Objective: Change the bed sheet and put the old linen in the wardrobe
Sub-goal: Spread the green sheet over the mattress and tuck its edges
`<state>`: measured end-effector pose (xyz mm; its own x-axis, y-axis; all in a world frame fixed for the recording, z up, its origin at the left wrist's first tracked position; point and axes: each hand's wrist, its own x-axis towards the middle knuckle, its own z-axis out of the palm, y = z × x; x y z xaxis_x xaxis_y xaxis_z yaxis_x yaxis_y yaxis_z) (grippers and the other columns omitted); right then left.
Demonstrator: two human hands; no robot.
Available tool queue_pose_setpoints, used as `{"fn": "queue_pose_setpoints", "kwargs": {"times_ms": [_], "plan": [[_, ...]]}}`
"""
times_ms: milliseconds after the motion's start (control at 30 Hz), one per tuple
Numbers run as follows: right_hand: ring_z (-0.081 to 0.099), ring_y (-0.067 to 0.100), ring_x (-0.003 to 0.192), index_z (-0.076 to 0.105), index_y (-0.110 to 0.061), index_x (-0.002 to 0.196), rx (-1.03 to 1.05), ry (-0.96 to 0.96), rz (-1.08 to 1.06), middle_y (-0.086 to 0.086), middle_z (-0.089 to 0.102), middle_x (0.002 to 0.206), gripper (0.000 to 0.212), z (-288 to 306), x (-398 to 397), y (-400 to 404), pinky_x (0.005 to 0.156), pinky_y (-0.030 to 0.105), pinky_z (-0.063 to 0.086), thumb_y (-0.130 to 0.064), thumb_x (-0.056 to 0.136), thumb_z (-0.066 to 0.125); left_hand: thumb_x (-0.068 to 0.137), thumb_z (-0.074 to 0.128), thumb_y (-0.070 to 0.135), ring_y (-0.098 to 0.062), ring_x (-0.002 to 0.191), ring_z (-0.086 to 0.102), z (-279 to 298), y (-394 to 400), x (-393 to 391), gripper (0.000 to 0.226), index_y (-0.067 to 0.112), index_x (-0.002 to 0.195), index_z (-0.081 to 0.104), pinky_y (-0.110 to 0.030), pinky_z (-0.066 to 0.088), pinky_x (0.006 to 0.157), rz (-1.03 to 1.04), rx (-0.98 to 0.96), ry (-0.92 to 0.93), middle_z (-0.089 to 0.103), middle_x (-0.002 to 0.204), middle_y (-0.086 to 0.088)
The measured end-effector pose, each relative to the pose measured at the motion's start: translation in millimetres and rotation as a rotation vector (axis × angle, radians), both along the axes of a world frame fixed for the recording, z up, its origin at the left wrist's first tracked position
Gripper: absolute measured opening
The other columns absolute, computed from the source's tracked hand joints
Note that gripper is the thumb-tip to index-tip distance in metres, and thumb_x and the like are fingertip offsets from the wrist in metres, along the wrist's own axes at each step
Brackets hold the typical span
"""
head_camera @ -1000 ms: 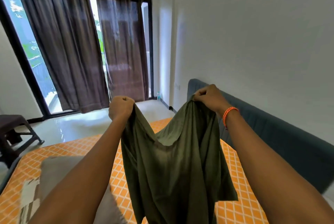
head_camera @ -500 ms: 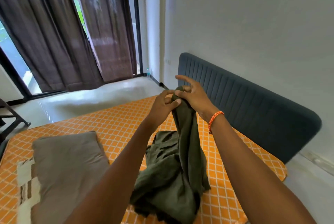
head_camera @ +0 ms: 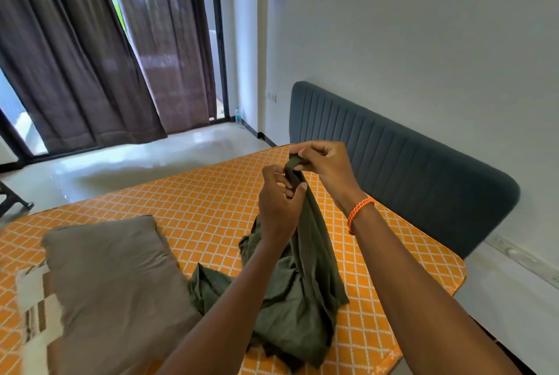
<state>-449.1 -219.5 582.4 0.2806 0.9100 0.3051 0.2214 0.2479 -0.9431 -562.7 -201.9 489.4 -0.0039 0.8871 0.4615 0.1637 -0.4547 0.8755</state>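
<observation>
— Linen first: where is the olive-green cloth (head_camera: 305, 293)?

— Over the bed (head_camera: 193, 202), on its orange, white-latticed mattress cover. Its top end is lifted and gathered into a narrow band, while the lower part lies crumpled on the mattress, just right of the grey pillow (head_camera: 118, 284).

— What can't you make out?

— Whether the cloth is a sheet or a pillowcase; the folds hide its shape. Its near edge is partly covered by the left forearm. The pillow runs off the bottom of the view, and a striped white-and-brown fabric (head_camera: 36, 308) to the left of the pillow is blurred and cut at the edge. A dark chair leg shows at the far left, the rest out of view.

— And the hands?

— Two, both raised above the mattress, in front of the dark blue headboard (head_camera: 408, 162). The right hand (head_camera: 325, 165) is the higher; its grip pinches the tip of the band between thumb and curled fingers. The left hand (head_camera: 279, 202) sits just below, touching the same band, its grip closed round it with thumb against fingers. An orange braided bracelet (head_camera: 360, 211) circles the right wrist.

— Counts?

— One green cloth, one pillow, one headboard, two brown curtains (head_camera: 90, 56) beyond the bed, and a small bottle (head_camera: 238, 113) on the floor by them.
</observation>
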Motion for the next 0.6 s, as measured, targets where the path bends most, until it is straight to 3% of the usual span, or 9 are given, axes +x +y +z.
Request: {"fn": "queue_pose_setpoints", "kwargs": {"times_ms": [133, 267, 333, 400, 433, 533, 600], "plan": [[0.076, 0.023, 0.085, 0.083, -0.010, 0.099, 0.008, -0.101, -0.068, 0.004, 0.078, 0.098, 0.018, 3, -8, 3, 0.077, 0.041, 0.066, -0.004, 0.097, 0.066, 0.094, 0.074, 0.043, -0.009, 0.061, 0.064, -1, -7, 0, 0.040, 0.027, 0.109, 0.042, -0.040, 0.055, 0.056, 0.171, -0.043, 0.125, 0.061, 0.074, 0.012], [0.076, 0.021, 0.090, 0.079, -0.015, 0.107, 0.019, -0.172, -0.064, 0.007, 0.075, 0.106, 0.023, 4, -11, 7, 0.076, 0.043, 0.066, -0.001, 0.095, 0.066, 0.101, 0.063, 0.024, -0.014, 0.051, 0.059, -1, -4, -2, 0.024, 0.026, 0.113, 0.043, -0.046, 0.052, 0.048, 0.148, -0.050, 0.165, 0.059, 0.063, 0.007], [0.076, 0.023, 0.091, 0.073, -0.017, 0.121, 0.033, -0.081, -0.041, 0.009, 0.074, 0.110, 0.028, -1, -8, 9, 0.078, 0.043, 0.066, -0.004, 0.097, 0.067, 0.103, 0.053, 0.016, -0.016, 0.046, 0.053, 3, 0, -3, 0.015, 0.024, 0.114, 0.046, -0.044, 0.045, 0.044, 0.069, -0.026, 0.131, 0.056, 0.058, 0.003], [0.076, 0.023, 0.093, 0.066, -0.020, 0.128, 0.075, 0.047, -0.095, 0.009, 0.072, 0.114, 0.029, -13, -11, 7, 0.076, 0.042, 0.066, -0.012, 0.101, 0.065, 0.107, 0.045, 0.012, -0.017, 0.046, 0.052, 11, 8, -4, 0.015, 0.019, 0.119, 0.050, -0.038, 0.040, 0.043, 0.024, -0.008, 0.127, 0.056, 0.060, 0.001], [0.075, 0.022, 0.089, 0.066, -0.021, 0.125, 0.116, 0.053, -0.183, 0.007, 0.071, 0.110, 0.023, -24, -15, 1, 0.073, 0.043, 0.065, -0.015, 0.102, 0.063, 0.107, 0.043, 0.011, -0.021, 0.049, 0.055, 14, 13, -4, 0.018, 0.018, 0.121, 0.051, -0.042, 0.043, 0.043, 0.007, -0.019, 0.117, 0.059, 0.063, -0.004], [0.065, 0.017, 0.084, 0.066, -0.021, 0.107, 0.242, -0.091, -0.465, -0.003, 0.066, 0.096, 0.012, -76, -41, -28, 0.071, 0.045, 0.056, -0.014, 0.104, 0.057, 0.106, 0.040, 0.010, -0.032, 0.056, 0.058, 20, 29, -2, 0.026, 0.022, 0.127, 0.051, -0.055, 0.045, 0.050, -0.056, -0.085, 0.081, 0.063, 0.073, -0.021], [0.061, 0.016, 0.089, 0.063, -0.022, 0.108, 0.245, -0.180, -0.471, -0.006, 0.061, 0.100, 0.008, -111, -57, -43, 0.073, 0.041, 0.053, -0.016, 0.105, 0.058, 0.106, 0.038, 0.008, -0.038, 0.062, 0.056, 24, 35, -1, 0.031, 0.024, 0.128, 0.052, -0.057, 0.046, 0.054, -0.098, -0.101, 0.079, 0.063, 0.080, -0.024]]}}
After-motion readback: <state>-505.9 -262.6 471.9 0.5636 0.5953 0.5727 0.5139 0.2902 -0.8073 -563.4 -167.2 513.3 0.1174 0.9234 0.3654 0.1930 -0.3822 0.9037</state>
